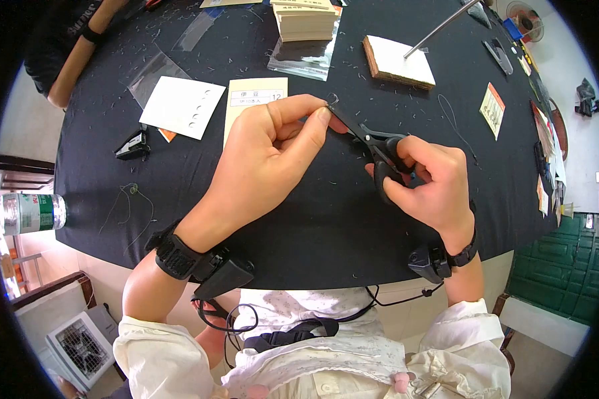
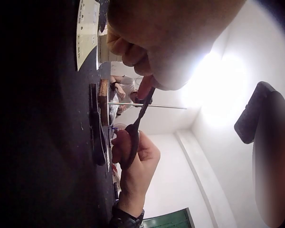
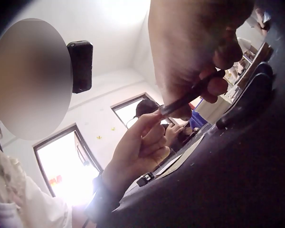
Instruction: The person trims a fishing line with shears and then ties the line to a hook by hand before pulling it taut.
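Observation:
In the head view my right hand [image 1: 439, 183] holds black scissors [image 1: 367, 137], its thumb and fingers in the handle loops. The blades point up and left, toward my left hand [image 1: 263, 163]. That hand's thumb and index finger pinch together right at the blade tips, and a tiny dark curl like thread [image 1: 332, 98] pokes out there. Both wrist views show the scissors [image 2: 137, 126] spanning between the two hands, held above the table. Just behind the left hand lies a cream card with a printed label [image 1: 253, 93], partly hidden by the fingers.
On the black cloth lie a white card with punched holes [image 1: 183, 106], a small black stapler [image 1: 134, 145], loose thread [image 1: 128, 199] and scattered clippings. Farther back are a stack of cards [image 1: 306, 26] and a white-topped block [image 1: 396, 63] with a metal rod [image 1: 439, 30]. Another person's arm [image 1: 73, 66] is at upper left.

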### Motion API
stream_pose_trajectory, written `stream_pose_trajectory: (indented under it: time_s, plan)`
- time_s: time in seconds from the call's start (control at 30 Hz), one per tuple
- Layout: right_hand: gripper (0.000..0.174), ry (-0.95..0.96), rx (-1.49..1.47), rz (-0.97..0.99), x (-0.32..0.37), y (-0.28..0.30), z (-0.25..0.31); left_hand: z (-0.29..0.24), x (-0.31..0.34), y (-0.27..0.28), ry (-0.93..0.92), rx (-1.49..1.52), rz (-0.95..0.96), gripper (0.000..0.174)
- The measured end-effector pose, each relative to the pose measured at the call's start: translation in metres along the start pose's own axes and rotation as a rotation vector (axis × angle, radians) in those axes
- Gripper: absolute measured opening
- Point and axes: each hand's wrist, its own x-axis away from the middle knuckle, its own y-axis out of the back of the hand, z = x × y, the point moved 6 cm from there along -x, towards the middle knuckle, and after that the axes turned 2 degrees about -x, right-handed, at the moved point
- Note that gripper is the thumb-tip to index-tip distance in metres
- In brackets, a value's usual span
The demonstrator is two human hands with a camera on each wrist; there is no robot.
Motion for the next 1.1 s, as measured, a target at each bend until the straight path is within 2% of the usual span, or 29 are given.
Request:
stream_pose_trajectory:
  time_s: [0.37,0.53,0.67,0.83,0.97,1.07,1.1]
  plan:
    - [0.019,0.009,0.056,0.008,0.001,0.001,0.000,0.001,-0.003,0.001,0.008,-0.011,0.002,0.021]
    - [0.017,0.005,-0.179,0.026,-0.002,-0.001,-0.004,-0.001,-0.002,0.003,0.006,0.025,0.043,0.025]
    - [0.017,-0.005,-0.251,0.031,-0.001,-0.004,-0.011,-0.004,-0.004,0.004,-0.031,0.063,0.054,0.025]
    - [0.019,-0.091,-0.419,0.106,-0.001,-0.015,-0.015,-0.005,-0.003,0.006,-0.027,0.089,0.053,0.025]
    - [0.022,-0.075,-0.314,0.133,-0.003,-0.013,-0.011,-0.008,-0.001,0.005,-0.043,0.137,0.039,0.025]
    - [0.024,-0.102,-0.407,0.169,-0.004,-0.014,-0.010,-0.009,0.001,0.003,0.003,0.129,0.064,0.025]
    - [0.025,-0.065,-0.425,0.085,-0.006,-0.010,-0.009,-0.009,0.001,0.003,-0.024,0.122,0.050,0.025]
